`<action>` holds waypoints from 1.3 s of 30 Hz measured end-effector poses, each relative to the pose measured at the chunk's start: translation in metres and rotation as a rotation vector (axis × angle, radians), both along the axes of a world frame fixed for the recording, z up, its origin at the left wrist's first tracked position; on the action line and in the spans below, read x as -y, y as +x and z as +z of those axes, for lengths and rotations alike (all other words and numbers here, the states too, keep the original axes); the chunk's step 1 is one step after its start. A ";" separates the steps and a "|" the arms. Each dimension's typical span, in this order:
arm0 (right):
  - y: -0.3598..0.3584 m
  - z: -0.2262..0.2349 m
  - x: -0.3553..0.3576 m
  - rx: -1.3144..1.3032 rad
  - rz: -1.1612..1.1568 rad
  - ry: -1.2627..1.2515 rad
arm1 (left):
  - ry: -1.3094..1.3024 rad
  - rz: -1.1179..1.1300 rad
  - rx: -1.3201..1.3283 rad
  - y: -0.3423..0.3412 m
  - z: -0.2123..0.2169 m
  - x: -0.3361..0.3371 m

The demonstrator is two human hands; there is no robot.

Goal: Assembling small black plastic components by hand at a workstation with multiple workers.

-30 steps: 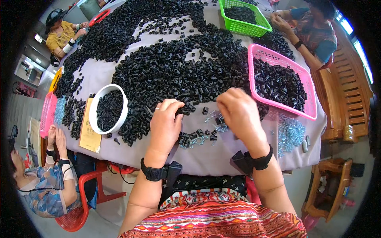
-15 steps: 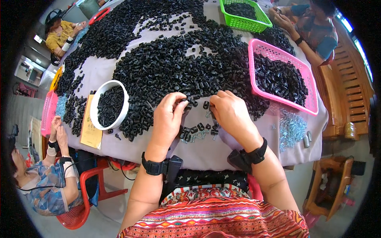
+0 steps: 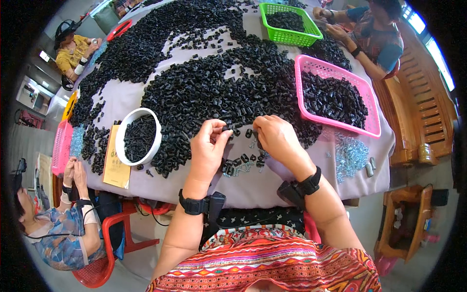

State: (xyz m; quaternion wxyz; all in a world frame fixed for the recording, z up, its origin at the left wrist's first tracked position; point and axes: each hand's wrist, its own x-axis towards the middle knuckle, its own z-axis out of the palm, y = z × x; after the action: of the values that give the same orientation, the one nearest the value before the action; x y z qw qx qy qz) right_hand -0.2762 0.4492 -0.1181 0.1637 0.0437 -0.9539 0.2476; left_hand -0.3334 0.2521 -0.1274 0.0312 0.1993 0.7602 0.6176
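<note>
My left hand (image 3: 206,146) is closed, pinching a small black plastic part (image 3: 226,128) between thumb and fingertips. My right hand (image 3: 279,138) is closed too, its fingers bent down over the table; what they hold is hidden. Just left of those fingers is another small black piece (image 3: 249,133). Between and below both hands lie several black parts (image 3: 237,162) mixed with small shiny metal pieces (image 3: 242,170). A broad heap of loose black plastic parts (image 3: 194,97) spreads over the cloth-covered table beyond my hands.
A white bowl (image 3: 159,141) of thin black pieces stands left, beside a yellow-brown booklet (image 3: 116,175). To the right are a pink basket (image 3: 299,92) and a green basket (image 3: 292,38) with black parts, and a pile of shiny metal pieces (image 3: 351,155). Other people sit around the table.
The view has shifted slightly, so the table contents sit a little differently in the picture. Both my hands stay over the same spot, and the left still pinches a black part.
</note>
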 end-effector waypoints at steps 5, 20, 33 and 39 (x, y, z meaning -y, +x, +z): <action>0.000 0.004 -0.002 0.013 0.033 -0.026 | -0.044 -0.032 -0.048 0.001 -0.005 0.003; 0.001 0.015 0.003 0.039 0.073 -0.358 | -0.043 -0.113 0.068 0.012 0.002 -0.003; 0.005 0.015 0.015 0.094 0.123 -0.627 | 0.057 -0.153 0.057 0.007 0.003 -0.006; 0.006 0.013 0.021 0.089 0.194 -0.646 | 0.158 -0.150 -0.103 0.000 -0.001 -0.004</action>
State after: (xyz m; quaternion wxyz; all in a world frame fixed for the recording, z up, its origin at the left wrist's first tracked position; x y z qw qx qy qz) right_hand -0.2706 0.4277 -0.1050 0.1029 0.0695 -0.8239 0.5530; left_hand -0.3339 0.2557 -0.1285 0.0224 0.2890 0.6927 0.6605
